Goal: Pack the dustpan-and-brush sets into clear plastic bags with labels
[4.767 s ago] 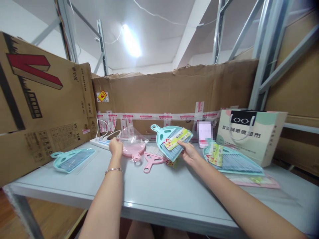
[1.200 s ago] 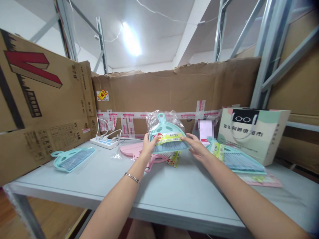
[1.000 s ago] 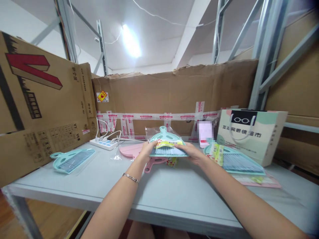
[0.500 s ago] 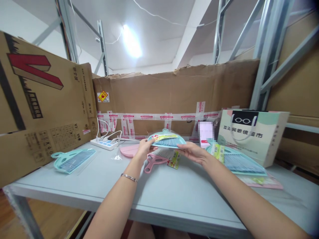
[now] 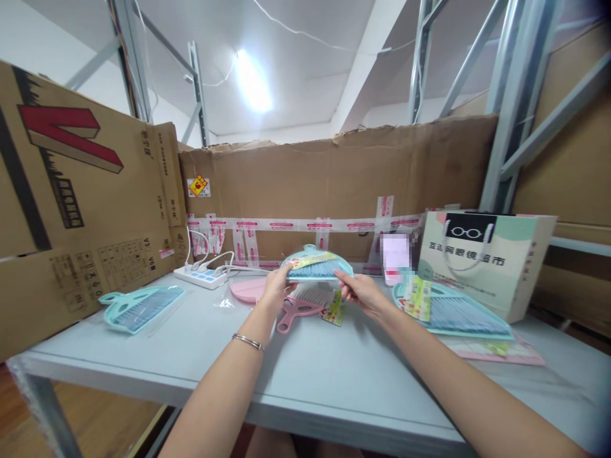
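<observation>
Both my hands hold a mint-green dustpan and brush set (image 5: 319, 267) above the table, its handle pointing away from me and its blue bristles facing me. A yellow-green card label lies across it. My left hand (image 5: 277, 286) grips its left end, and my right hand (image 5: 358, 291) pinches its right corner between thumb and fingers. Below, on the table, lies a pink hand brush (image 5: 300, 308) with pale bristles and a card label (image 5: 334, 310). A pink dustpan (image 5: 245, 289) rests behind my left wrist, partly hidden.
Another mint dustpan set (image 5: 143, 307) lies at the left of the grey table (image 5: 200, 356). At the right, wrapped mint sets (image 5: 470, 312) lie over a pink one, beside a paper bag (image 5: 482, 261). A power strip (image 5: 200, 276) and large cardboard boxes (image 5: 286, 178) stand behind.
My right hand's grip on the mint set has shifted, with fingers more curled at its right corner. The set has moved slightly left; my left hand stays almost in place.
</observation>
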The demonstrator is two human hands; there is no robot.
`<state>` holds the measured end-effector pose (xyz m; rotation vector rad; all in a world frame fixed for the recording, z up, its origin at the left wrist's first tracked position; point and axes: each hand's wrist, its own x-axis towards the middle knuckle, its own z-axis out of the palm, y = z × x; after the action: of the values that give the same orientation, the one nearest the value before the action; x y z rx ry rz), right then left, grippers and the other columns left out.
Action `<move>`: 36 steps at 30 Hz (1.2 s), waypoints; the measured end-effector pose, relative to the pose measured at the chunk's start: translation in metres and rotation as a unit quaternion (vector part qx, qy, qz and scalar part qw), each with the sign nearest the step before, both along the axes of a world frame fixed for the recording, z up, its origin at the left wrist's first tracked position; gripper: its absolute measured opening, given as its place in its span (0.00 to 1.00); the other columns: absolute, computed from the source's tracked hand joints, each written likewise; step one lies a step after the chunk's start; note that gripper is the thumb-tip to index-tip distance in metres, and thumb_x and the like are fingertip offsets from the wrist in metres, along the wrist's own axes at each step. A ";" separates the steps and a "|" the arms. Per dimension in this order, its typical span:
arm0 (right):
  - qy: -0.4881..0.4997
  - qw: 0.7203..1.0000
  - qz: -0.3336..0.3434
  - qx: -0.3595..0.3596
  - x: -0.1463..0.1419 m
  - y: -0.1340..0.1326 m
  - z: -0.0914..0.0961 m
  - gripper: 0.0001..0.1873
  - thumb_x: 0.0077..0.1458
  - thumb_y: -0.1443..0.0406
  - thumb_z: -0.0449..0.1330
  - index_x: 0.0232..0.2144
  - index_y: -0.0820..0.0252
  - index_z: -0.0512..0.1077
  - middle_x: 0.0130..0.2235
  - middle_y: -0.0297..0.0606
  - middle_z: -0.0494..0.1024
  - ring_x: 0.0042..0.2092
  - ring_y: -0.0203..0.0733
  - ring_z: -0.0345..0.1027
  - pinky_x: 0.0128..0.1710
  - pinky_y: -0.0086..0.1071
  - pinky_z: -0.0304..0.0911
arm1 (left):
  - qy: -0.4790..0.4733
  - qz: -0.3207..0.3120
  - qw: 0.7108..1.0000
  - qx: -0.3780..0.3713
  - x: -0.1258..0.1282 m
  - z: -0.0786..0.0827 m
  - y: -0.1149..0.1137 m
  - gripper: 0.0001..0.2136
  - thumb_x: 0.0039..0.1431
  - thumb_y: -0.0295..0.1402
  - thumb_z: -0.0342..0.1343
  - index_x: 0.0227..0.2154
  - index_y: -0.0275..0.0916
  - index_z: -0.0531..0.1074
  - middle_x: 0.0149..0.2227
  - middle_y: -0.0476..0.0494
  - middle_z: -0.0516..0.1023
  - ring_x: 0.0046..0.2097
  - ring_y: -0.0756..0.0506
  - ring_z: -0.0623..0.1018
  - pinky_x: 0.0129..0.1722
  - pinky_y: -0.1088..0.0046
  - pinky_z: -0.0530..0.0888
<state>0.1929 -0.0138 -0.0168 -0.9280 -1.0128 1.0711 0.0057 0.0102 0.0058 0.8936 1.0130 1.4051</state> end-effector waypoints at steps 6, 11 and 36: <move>-0.076 0.997 0.004 0.000 0.001 -0.006 0.009 0.21 0.35 0.53 0.67 0.12 0.64 0.67 0.09 0.32 0.66 0.12 0.27 0.55 0.13 0.21 0.50 | -0.039 -0.056 0.997 0.022 0.001 -0.003 0.001 0.05 0.40 0.22 0.60 0.24 0.33 0.70 0.25 0.44 0.74 0.27 0.52 0.74 0.32 0.76 0.73; -0.116 0.993 0.006 0.028 -0.003 -0.009 0.008 0.24 0.36 0.49 0.64 0.11 0.62 0.66 0.08 0.30 0.63 0.12 0.28 0.52 0.14 0.24 0.48 | -0.012 -0.013 0.999 0.030 -0.002 -0.004 0.004 0.08 0.43 0.30 0.61 0.27 0.33 0.70 0.23 0.46 0.73 0.24 0.52 0.72 0.24 0.79 0.69; 0.137 0.988 0.069 -0.001 -0.008 -0.009 0.010 0.11 0.43 0.74 0.64 0.31 0.63 0.69 0.29 0.35 0.79 0.26 0.36 0.74 0.26 0.24 0.71 | 0.033 -0.010 0.992 0.119 0.002 0.002 -0.001 0.17 0.45 0.34 0.57 0.39 0.37 0.65 0.32 0.46 0.72 0.29 0.50 0.73 0.29 0.72 0.73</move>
<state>0.1850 -0.0224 -0.0073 -0.6956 -0.8557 1.2769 0.0074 0.0095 0.0078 1.1270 0.8947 1.5088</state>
